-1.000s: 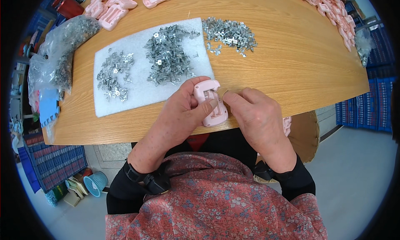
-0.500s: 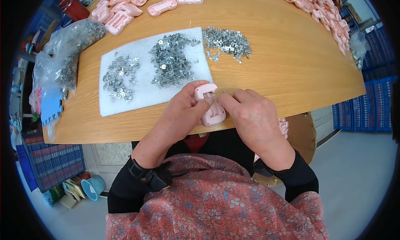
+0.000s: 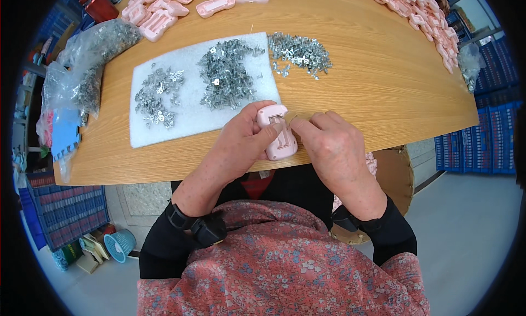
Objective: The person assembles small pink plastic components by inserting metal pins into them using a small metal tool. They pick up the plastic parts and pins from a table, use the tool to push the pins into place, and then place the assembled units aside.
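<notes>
Pink plastic, smooth and rounded at the corners, makes up the case point(image 3: 282, 150) that you hold over the near edge of the tabletop point(image 3: 378, 97). Its hollowed side faces up toward you, with long straight channels running down the middle and a notch at the far end. Your left hand point(image 3: 241, 143) grips it from the left, the thumb pressed flat across the hollow and the other fingers wrapped around and beneath. Your right hand point(image 3: 333, 146) is just beside the case's right edge, its fingers curled inward, thumb and forefinger close together; whether they pinch something small, I cannot tell.

Beyond your hands lies a soft white pad point(image 3: 192, 69), matt and fibrous, roughly rectangular. Shiny bent metal bits sit on it in two heaps: a thin, scattered left heap point(image 3: 159, 99) and a denser middle heap point(image 3: 226, 77). A third heap point(image 3: 301, 53) lies on the wood-grained surface, just beyond the pad's right edge. Further left, a crinkled clear plastic bag point(image 3: 87, 55) bulges with more metal, near a blue sheet point(image 3: 66, 136) with a toothed edge. More pink cases pile up at the far left point(image 3: 159, 25) and far right point(image 3: 435, 28).
</notes>
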Tool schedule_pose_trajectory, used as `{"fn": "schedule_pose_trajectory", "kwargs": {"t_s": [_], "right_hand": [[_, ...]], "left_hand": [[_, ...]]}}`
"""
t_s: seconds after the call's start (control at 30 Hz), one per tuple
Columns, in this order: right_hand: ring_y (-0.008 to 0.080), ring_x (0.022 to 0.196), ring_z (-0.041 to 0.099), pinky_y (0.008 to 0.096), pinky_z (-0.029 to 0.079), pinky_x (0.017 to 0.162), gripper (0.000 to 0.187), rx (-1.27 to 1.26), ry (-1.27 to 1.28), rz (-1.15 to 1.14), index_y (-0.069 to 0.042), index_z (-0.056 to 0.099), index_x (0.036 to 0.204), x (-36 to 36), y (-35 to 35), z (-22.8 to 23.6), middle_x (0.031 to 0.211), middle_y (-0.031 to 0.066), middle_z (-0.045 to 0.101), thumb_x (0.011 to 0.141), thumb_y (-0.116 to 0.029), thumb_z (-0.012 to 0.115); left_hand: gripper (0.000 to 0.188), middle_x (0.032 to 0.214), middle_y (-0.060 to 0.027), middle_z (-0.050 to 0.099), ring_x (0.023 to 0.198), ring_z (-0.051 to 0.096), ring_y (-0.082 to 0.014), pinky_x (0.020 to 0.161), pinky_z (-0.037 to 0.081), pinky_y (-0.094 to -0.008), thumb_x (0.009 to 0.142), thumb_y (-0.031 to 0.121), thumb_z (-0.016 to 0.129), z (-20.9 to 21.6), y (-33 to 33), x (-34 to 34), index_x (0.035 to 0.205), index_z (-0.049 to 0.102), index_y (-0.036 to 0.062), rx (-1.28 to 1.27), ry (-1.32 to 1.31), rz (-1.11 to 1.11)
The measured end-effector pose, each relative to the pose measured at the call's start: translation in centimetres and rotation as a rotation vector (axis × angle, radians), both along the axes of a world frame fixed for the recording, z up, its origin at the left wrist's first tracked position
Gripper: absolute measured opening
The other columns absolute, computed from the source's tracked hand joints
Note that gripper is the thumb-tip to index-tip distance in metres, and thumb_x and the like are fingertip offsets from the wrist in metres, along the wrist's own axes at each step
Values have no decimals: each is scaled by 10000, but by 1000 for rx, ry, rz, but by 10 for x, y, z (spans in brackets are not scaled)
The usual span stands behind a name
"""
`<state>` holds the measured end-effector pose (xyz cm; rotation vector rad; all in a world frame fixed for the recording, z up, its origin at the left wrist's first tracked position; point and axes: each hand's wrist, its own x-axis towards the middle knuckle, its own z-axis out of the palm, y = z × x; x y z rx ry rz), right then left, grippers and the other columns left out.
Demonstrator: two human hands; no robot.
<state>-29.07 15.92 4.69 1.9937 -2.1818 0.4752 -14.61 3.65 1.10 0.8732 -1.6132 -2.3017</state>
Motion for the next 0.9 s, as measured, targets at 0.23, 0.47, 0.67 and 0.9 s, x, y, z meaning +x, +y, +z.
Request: {"fn": "schedule_pose_trajectory", "kwargs": {"t_s": [0.23,0.47,0.67,0.9], "right_hand": [[221,711,591,346,502,573,167,3,97,54,-113,649,855,2,-5,5,714,33,554,689,-104,643],[256,714,578,374,490,595,207,57,54,93,-111,660,907,-1,-4,12,754,36,576,705,-65,662],[195,804,649,312,517,668,284,66,-885,-178,-3,618,1110,-11,2,7,871,76,671,871,-137,689],[67,883,595,220,491,752,349,100,-1439,-86,40,554,1187,-13,2,-21,994,32,651,914,-125,694]], "left_hand": [[417,1058,-52,641,890,643,-91,707,568,-240,981,120,563,-1,0,0,1361,420,24,-10,9,-10],[434,1090,-57,643,899,645,-100,715,572,-250,979,119,563,-4,-3,1,1378,416,32,17,11,-10],[428,1093,-60,640,897,643,-111,714,559,-258,987,125,551,6,0,3,1378,417,14,49,78,-13],[437,1186,-67,612,975,637,-132,782,567,-290,985,89,507,12,8,9,1406,405,25,56,124,-54]]}}
